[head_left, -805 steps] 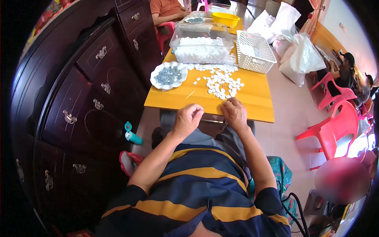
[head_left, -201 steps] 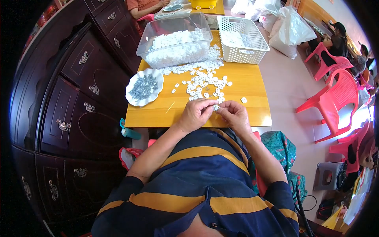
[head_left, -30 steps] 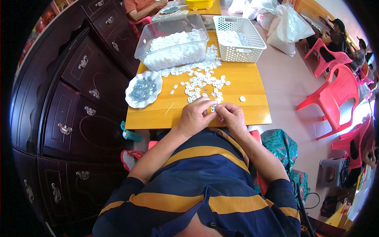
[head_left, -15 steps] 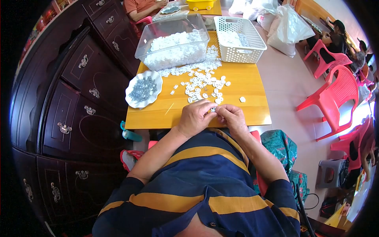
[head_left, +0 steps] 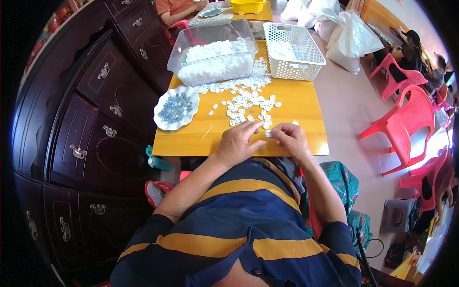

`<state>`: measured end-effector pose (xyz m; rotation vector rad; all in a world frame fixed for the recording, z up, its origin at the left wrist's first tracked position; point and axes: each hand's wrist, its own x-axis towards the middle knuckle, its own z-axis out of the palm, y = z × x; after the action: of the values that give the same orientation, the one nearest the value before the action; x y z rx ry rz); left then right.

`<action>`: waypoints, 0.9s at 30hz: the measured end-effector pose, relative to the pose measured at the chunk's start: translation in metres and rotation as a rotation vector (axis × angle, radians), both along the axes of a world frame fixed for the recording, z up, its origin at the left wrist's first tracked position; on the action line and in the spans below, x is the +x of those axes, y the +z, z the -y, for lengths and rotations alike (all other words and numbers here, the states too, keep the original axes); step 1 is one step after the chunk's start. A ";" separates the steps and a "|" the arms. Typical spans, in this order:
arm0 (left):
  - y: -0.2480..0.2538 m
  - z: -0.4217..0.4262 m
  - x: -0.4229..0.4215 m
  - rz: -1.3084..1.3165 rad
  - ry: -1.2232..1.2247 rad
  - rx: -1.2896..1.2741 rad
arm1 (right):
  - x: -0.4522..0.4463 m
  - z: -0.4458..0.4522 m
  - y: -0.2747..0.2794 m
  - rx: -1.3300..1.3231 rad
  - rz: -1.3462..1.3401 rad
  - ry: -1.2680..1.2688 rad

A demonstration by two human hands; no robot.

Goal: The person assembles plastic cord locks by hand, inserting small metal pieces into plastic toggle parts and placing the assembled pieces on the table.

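Observation:
Over the front of the wooden table (head_left: 301, 103), my left hand (head_left: 239, 143) has its thumb and index finger apart, holding nothing. My right hand (head_left: 292, 139), just beside it, pinches a small white plastic piece (head_left: 268, 134) between thumb and fingertips. Beyond my hands lie many loose white oval pieces (head_left: 248, 100), some with dark holes. One more white piece (head_left: 295, 123) rests just past my right hand. At the left, a white scalloped dish (head_left: 194, 106) holds a heap of small grey, shiny bits (head_left: 176, 108), too small to name.
A clear plastic bin (head_left: 210, 79) full of white pieces and a white perforated basket (head_left: 299, 71) stand at the back. A thin yellow stick (head_left: 207, 132) lies near the dish. Dark cabinets (head_left: 95, 119) line the left; red chairs (head_left: 406, 126) and seated people are at the right.
My hands have moved apart: the left fingers have opened, and my right hand has shifted right with the white piece in its pinch. The view has shifted slightly.

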<state>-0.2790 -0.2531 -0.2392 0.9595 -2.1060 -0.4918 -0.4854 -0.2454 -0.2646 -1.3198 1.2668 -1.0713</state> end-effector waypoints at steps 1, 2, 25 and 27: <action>-0.002 0.001 0.001 0.000 0.004 -0.002 | -0.010 0.000 0.008 0.021 -0.133 -0.007; -0.007 0.004 0.002 0.044 0.028 -0.040 | -0.019 -0.001 0.018 0.042 -0.267 -0.016; -0.034 0.043 -0.024 0.293 -0.011 -0.275 | -0.069 0.004 0.021 -0.114 -0.926 -0.335; -0.034 0.046 -0.023 0.351 -0.007 -0.301 | -0.062 0.002 0.022 -0.196 -0.928 -0.388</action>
<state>-0.3021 -0.2988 -0.2736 0.9106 -2.4069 -0.0006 -0.5475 -0.2476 -0.2422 -1.8688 2.2101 -0.8543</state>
